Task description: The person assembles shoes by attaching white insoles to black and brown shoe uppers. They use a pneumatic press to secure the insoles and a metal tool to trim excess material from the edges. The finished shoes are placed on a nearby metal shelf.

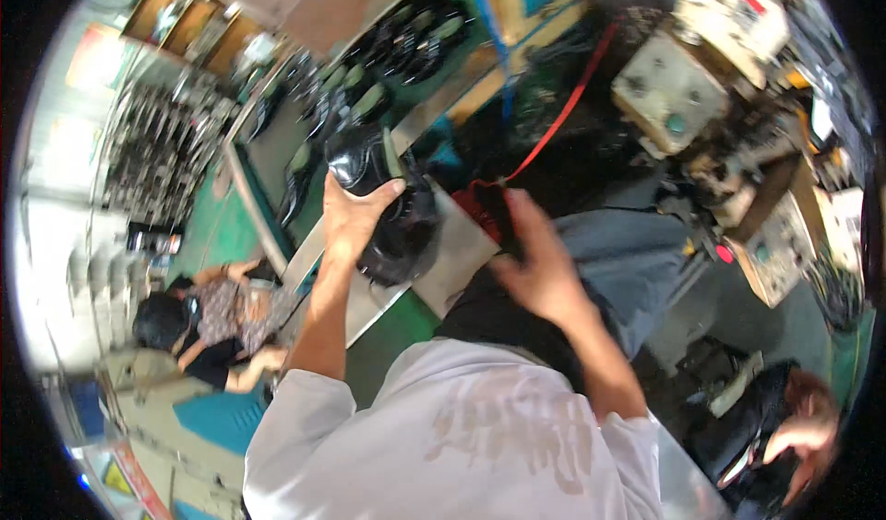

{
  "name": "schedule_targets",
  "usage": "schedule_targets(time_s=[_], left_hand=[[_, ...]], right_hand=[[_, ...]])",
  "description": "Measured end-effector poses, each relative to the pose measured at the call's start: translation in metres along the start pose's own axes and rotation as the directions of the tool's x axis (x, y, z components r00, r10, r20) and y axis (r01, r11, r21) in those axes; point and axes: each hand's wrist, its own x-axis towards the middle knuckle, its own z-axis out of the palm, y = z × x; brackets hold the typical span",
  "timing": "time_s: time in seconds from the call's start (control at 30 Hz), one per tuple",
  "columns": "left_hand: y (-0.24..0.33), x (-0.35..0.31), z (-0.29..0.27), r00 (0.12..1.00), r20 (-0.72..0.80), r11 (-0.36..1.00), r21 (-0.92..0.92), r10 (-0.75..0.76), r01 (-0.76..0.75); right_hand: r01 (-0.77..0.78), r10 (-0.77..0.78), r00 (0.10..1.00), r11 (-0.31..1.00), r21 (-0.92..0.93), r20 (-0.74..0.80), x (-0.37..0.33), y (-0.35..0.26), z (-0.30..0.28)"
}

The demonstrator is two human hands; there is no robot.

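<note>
My left hand (pixel 355 215) grips a shiny black shoe (pixel 388 197) and holds it over a grey metal table (pixel 461 252). My right hand (pixel 540 266) hovers to the right of the shoe, fingers spread, holding nothing, just above the table's edge and near a red cord (pixel 554 128). My white sleeves and dark apron fill the lower middle of the view.
Several more black shoes (pixel 369 91) lie in rows on a conveyor belt behind the table. A cream machine box (pixel 669 91) stands at the upper right. One person (pixel 198 322) sits at the left; another person's hand (pixel 798 437) shows at the lower right.
</note>
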Motion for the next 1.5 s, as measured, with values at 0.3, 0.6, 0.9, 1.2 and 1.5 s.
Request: schedule_targets(time_s=[0.3, 0.6, 0.9, 1.2, 1.5], left_hand=[[0.125, -0.034, 0.234, 0.393, 0.813, 0.836, -0.522, 0.429, 0.169], [0.134, -0.148, 0.329, 0.084, 0.986, 0.656, -0.160, 0.145, 0.738], [0.106, -0.122, 0.356, 0.164, 0.793, 0.807, -0.556, 0.586, -0.198], [0.107, -0.135, 0.364, 0.308, 0.591, 0.659, -0.586, 0.746, -0.471], [0.124, -0.124, 0.356, 0.016, 0.715, 0.661, -0.638, 0.699, -0.394]], right_hand=[[0.081, 0.395, 0.764, 0.725, 0.684, -0.510, -0.054, 0.047, -0.105], [-0.040, 0.677, 0.536, 0.617, 0.786, -0.505, -0.168, 0.021, -0.092], [-0.483, 0.562, 0.444, 0.806, 0.342, -0.698, -0.176, 0.043, -0.080], [-0.587, 0.237, 0.234, 0.808, 0.058, -0.943, -0.114, 0.036, -0.121], [-0.595, 0.408, 0.245, 0.780, 0.196, -0.879, -0.137, 0.031, -0.124]])
